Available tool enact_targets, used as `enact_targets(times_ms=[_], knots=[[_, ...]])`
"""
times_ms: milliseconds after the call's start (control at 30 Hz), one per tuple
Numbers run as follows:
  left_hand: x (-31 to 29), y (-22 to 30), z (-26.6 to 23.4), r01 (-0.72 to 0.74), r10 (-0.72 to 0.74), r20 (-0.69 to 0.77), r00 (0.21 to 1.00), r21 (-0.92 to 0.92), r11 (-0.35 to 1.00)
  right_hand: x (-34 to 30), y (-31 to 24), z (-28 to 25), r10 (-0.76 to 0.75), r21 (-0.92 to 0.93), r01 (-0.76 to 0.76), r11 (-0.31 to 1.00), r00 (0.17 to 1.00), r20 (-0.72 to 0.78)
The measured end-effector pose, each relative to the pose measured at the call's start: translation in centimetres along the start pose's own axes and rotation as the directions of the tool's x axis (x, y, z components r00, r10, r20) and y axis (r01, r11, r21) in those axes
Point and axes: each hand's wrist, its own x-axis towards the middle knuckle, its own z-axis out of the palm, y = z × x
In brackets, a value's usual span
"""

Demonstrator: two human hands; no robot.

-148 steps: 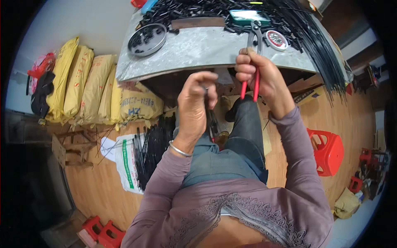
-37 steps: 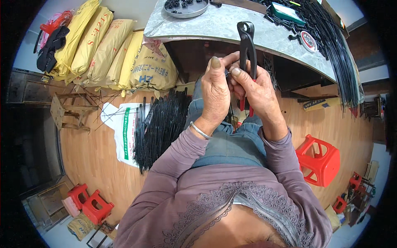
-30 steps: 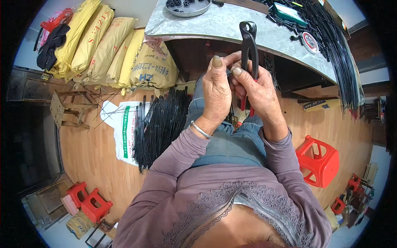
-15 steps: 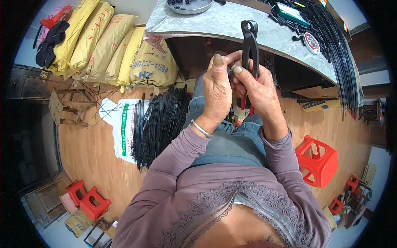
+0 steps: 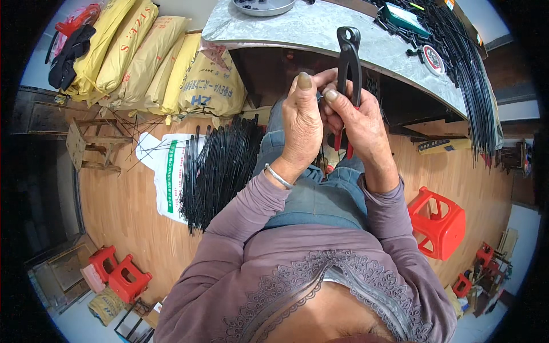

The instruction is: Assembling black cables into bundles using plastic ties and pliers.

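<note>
Pincers (image 5: 349, 60) with a black head and red handles stand jaws-up in my right hand (image 5: 360, 114), which is closed around them. Its thumb and fingertips press close to the left hand's fingers. My left hand (image 5: 305, 117), thumb raised and fingers curled, meets the right one in front of my lap. Whatever lies between the left fingertips is too small and covered to make out. Beyond the hands is the grey marble-patterned table (image 5: 326, 30). Left of my legs, a thick bundle of thin black rods (image 5: 220, 168) lies partly on a white printed sack (image 5: 163, 174).
A round metal tray (image 5: 264, 10) with small black parts sits on the table. Farther right are more black rods (image 5: 477, 103), a green box (image 5: 406, 20) and a round tin (image 5: 433, 59). Yellow sacks (image 5: 146, 63) lean at the left; a red stool (image 5: 443, 223) stands right.
Both hands and the pincers have shifted very slightly to the right. The grip looks the same, and the view has tilted a little.
</note>
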Motion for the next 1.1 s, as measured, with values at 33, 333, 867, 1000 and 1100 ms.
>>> enact_targets(times_ms=[33, 333, 867, 1000, 1100], knots=[[0.0, -0.1, 0.0, -0.012, 0.013, 0.004, 1.000, -0.039, 0.999, 0.0, 0.0, 0.0, 0.003, 0.000, -0.003, 1.000, 1.000, 0.002], [-0.3, 0.4, 0.1, 0.015, -0.013, -0.022, 1.000, 0.077, 0.997, -0.1, 0.1, 0.1, -0.006, -0.020, 0.006, 1.000, 1.000, 0.004], [1.4, 0.5, -1.6, 0.092, -0.091, -0.088, 0.992, 0.008, 0.996, -2.2, -4.3, -0.1, 0.116, -0.200, -0.088, 0.976, 0.984, 0.135], [1.9, 0.6, -2.3, 0.176, -0.174, 0.027, 0.984, -0.128, 0.976, -4.1, -4.3, -2.5, 0.387, -0.203, -0.334, 0.920, 0.856, 0.344], [1.9, 0.9, -1.9, 0.157, -0.156, 0.047, 0.987, -0.016, 0.987, -4.2, -4.4, -3.3, 0.444, -0.202, -0.396, 0.896, 0.803, 0.397]])
